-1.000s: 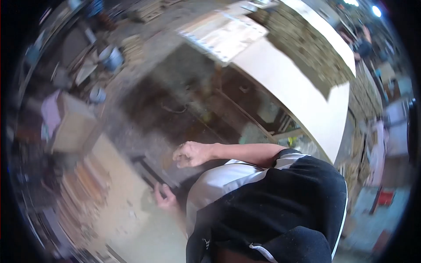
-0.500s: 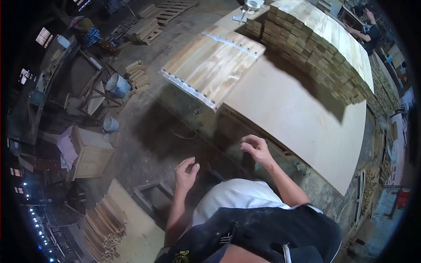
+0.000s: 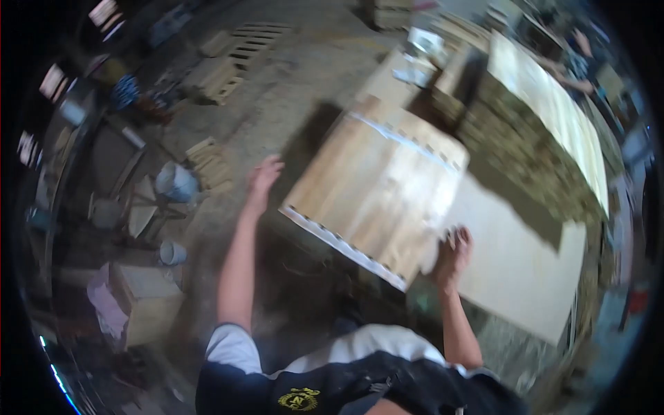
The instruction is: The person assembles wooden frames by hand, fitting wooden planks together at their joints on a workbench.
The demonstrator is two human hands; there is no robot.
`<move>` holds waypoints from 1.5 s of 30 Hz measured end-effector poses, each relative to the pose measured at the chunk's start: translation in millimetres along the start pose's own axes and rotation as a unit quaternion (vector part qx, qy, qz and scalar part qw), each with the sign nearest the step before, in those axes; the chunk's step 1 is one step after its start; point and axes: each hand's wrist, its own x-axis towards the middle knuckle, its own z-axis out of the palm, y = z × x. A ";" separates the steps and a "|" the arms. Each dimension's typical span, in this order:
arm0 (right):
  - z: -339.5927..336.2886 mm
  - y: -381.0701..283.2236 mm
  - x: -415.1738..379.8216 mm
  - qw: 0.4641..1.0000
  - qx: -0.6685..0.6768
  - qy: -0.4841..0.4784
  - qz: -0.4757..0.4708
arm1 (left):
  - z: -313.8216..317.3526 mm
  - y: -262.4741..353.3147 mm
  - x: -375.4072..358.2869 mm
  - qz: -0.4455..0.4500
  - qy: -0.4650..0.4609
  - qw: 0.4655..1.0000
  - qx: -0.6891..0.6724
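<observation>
A wooden panel (image 3: 377,190) with a whitish strip and dark dots along its near edge lies at the left end of a pale board (image 3: 512,256). To the left of the panel, my left hand (image 3: 263,181) is raised and holds nothing, its fingers apart. At the panel's right near side is my right hand (image 3: 456,254), its fingers slightly curled and blurred; whether it touches the panel is unclear.
A long stack of wood strips (image 3: 529,138) stands on the board's far side. Beyond the panel is a white container (image 3: 423,41). Buckets (image 3: 176,181) and a wooden box (image 3: 146,301) stand on the left. Another person (image 3: 581,69) is at the upper right.
Both hands have moved forward and farther apart, to either side of the panel. The view has shifted, so the panel and board appear lower and nearer.
</observation>
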 end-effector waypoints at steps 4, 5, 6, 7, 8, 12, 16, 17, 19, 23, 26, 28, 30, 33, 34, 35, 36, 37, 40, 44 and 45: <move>10.1 28.1 18.3 0.994 -0.057 -0.025 -0.094 | 43.1 -9.5 60.9 -0.004 -0.088 0.991 -0.104; 21.7 27.0 14.2 0.985 -0.111 -0.037 -0.123 | 56.6 -21.6 65.1 -0.003 -0.105 0.989 -0.108; 35.5 21.5 8.2 0.973 -0.167 -0.044 -0.156 | 75.1 -52.0 73.4 0.026 -0.105 0.990 -0.090; 42.0 20.5 7.7 0.966 -0.193 -0.055 -0.161 | 85.1 -76.4 72.5 0.075 -0.149 0.985 -0.043; 46.4 21.0 7.1 0.959 -0.219 -0.064 -0.165 | 87.9 -79.3 72.7 0.076 -0.140 0.985 -0.061; 49.5 23.8 10.0 0.974 -0.187 -0.041 -0.121 | 83.2 -45.9 65.6 0.034 -0.135 0.984 -0.108; 11.6 44.5 21.6 0.932 -0.287 -0.071 -0.212 | 80.8 -70.5 64.1 0.014 -0.124 0.983 -0.135; 6.9 32.9 16.3 0.941 -0.298 -0.037 -0.154 | 81.5 -66.5 61.0 -0.038 -0.113 0.973 -0.198; 40.7 11.6 15.2 0.974 -0.216 0.050 0.055 | 77.7 -70.3 60.3 -0.112 -0.091 0.955 -0.259; 63.4 9.5 25.2 0.970 -0.199 -0.023 0.134 | 59.8 -124.9 65.1 -0.162 -0.099 0.965 -0.181; 46.3 31.5 44.6 0.969 -0.148 -0.068 0.185 | 45.2 -148.0 66.3 -0.196 -0.151 0.949 -0.193; 61.7 27.5 51.5 0.963 -0.111 -0.089 0.227 | 43.7 -58.0 49.2 -0.205 -0.175 0.942 -0.198; 85.2 10.8 50.2 0.951 -0.105 -0.094 0.275 | 41.8 -2.0 28.0 -0.249 -0.131 0.948 -0.146; 116.0 -3.4 41.3 0.937 -0.182 -0.132 0.266 | 27.4 2.8 -2.7 -0.199 -0.136 0.942 -0.236; 128.2 -1.9 40.4 0.926 -0.209 -0.166 0.268 | 21.9 12.7 -24.0 -0.190 -0.096 0.951 -0.225; 113.4 17.5 62.3 0.909 -0.239 -0.277 0.199 | 12.7 15.6 -45.7 -0.188 -0.057 0.962 -0.191; 116.0 27.4 71.9 0.881 -0.241 -0.356 0.197 | 3.3 19.1 -71.6 -0.188 -0.015 0.970 -0.156; 109.6 47.1 93.3 0.866 -0.196 -0.402 0.223 | -3.6 27.3 -97.5 -0.168 0.042 0.978 -0.119; 158.0 20.2 67.0 0.847 -0.225 -0.361 0.318 | -15.2 57.8 -142.1 -0.173 0.133 0.970 -0.108; 193.9 67.8 79.8 0.731 -0.185 -0.529 0.388 | 8.3 126.7 -260.1 -0.201 0.320 0.926 -0.007; 207.2 88.8 76.9 0.772 -0.215 -0.491 0.340 | 21.7 129.9 -284.9 -0.165 0.352 0.920 -0.040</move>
